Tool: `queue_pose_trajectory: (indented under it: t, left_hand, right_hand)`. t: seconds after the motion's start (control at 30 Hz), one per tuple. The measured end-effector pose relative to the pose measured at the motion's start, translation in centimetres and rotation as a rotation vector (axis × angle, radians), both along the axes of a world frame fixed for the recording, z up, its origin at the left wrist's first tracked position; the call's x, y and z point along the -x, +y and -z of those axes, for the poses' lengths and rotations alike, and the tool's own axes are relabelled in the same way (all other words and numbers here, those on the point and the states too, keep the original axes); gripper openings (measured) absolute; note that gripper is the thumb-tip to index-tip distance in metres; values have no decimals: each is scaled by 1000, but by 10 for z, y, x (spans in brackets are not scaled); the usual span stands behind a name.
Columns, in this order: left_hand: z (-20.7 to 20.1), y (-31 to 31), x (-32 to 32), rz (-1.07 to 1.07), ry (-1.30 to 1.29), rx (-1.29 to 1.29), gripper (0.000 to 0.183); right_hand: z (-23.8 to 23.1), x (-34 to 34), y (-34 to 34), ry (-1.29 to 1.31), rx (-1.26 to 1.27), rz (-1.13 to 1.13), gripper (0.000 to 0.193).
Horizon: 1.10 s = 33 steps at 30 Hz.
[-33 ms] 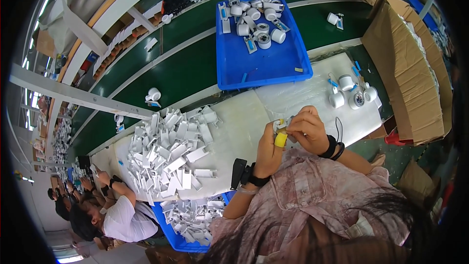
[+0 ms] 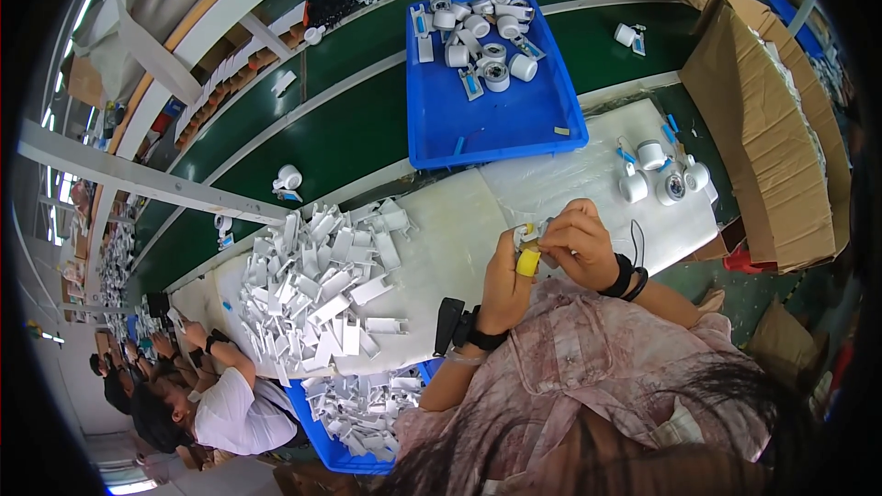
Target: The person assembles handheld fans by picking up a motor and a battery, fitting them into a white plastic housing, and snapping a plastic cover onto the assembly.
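Green conveyor belts (image 2: 303,142) run past the long white desk (image 2: 459,230), and set against the picture just before, nothing has shifted: the pile of white plastic brackets (image 2: 317,289), the blue tray (image 2: 496,119) of white round parts and the few round parts (image 2: 661,174) by the cardboard box (image 2: 763,129) lie as they did. Both hands remain raised together above the desk edge. The left hand (image 2: 505,280), a yellow cot on one finger, pinches a small white-and-yellow part (image 2: 528,237), and the right hand (image 2: 577,243) closes its fingertips on the same piece. Work on it looks mid-step, not finished.
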<state>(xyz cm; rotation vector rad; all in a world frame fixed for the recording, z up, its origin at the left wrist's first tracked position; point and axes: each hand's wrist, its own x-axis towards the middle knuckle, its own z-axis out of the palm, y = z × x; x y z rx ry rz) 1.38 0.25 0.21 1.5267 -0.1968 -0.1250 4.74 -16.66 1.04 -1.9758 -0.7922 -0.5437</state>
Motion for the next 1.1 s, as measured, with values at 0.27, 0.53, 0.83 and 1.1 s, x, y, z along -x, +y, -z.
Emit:
queue_pose_trajectory:
  t: [0.27,0.53,0.83,1.1]
  left_hand:
    - [-1,-2,1,-42,8,-24,18]
    - [4,7,-2,-20,-51,-141,16]
    - [-13,-2,0,72,86,207,14]
    - [-1,4,3,3,164,115,17]
  right_hand:
    - [2,2,1,-1,7,0,21]
    - [0,4,6,50,-21,-19,18]
    - [35,-9,-4,1026,-470,-274,31]
    - [29,-11,-7,416,-241,46,8]
